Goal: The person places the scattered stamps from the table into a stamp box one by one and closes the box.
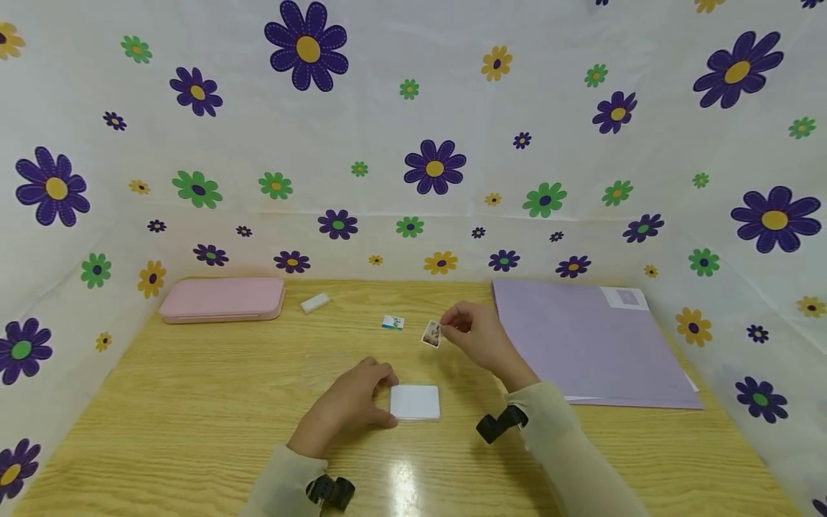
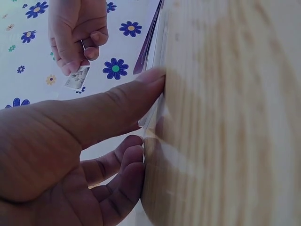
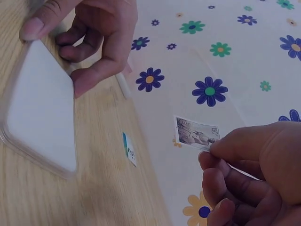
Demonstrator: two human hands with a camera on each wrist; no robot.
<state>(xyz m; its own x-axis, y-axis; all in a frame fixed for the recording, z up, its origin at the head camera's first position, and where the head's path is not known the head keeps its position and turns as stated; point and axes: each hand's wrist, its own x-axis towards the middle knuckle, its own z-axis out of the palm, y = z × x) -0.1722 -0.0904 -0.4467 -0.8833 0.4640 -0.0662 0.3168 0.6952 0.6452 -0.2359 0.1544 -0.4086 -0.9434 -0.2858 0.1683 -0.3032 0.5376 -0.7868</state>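
Note:
Between thumb and forefinger, my right hand [image 1: 477,337] pinches a postage stamp [image 3: 196,134] by one edge, held up above the table. The stamp has a white border, a grey-brown picture and the number 150. My left hand [image 1: 352,398] grips a flat white box [image 1: 415,402] with rounded corners and a clear rim, thumb at its near left corner and forefinger at its far left corner. The box lies on the table. A second small stamp [image 1: 393,322], white with a blue-green edge, lies on the wood beyond the box, touched by neither hand.
A pink case [image 1: 222,299] lies at the back left, with a white eraser-like block [image 1: 315,302] beside it. At the right lies a large purple folder [image 1: 594,348]. A faint clear sheet [image 1: 323,368] is left of centre. Flower-printed cloth [image 1: 388,129] stands around the table.

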